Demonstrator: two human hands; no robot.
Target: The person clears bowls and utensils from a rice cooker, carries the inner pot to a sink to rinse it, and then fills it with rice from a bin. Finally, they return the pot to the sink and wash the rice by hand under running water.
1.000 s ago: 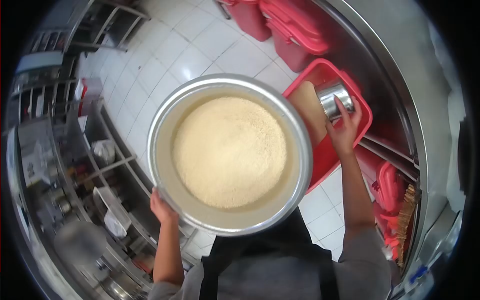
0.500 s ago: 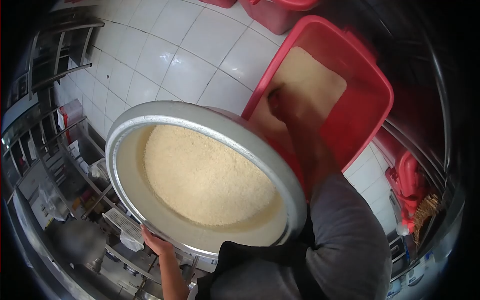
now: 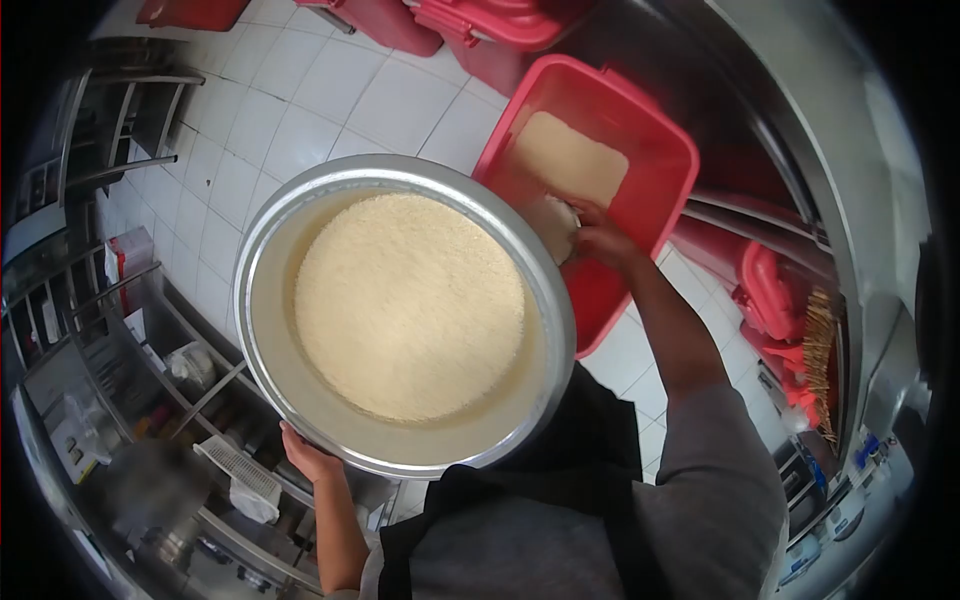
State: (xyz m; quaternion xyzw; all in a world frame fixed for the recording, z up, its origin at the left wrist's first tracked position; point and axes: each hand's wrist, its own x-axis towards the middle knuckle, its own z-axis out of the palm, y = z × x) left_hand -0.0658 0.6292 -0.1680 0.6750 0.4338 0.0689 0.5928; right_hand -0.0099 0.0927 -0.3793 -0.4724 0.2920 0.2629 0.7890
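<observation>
A large round metal pot [image 3: 255,340] holds a broad mound of pale grain [image 3: 410,305] and leans against my body. My left hand [image 3: 308,458] grips the pot's lower left rim. Beyond the pot's right side stands a deep red bin [image 3: 655,165] with more pale grain [image 3: 570,155] at its far end. Inside the bin, my right hand [image 3: 600,235] is closed on a scoop [image 3: 556,228] heaped with grain, close to the pot's right rim.
More red bins [image 3: 500,60] stand beyond the open one, and another [image 3: 740,275] is at the right. Metal shelving [image 3: 180,310] runs down the left side. A straw broom [image 3: 820,360] is at the far right. White tiles [image 3: 310,130] cover the floor.
My right hand has come back from deep in the bin toward the pot, and a filled scoop now shows in it. The pot looks more upright. The view has shifted.
</observation>
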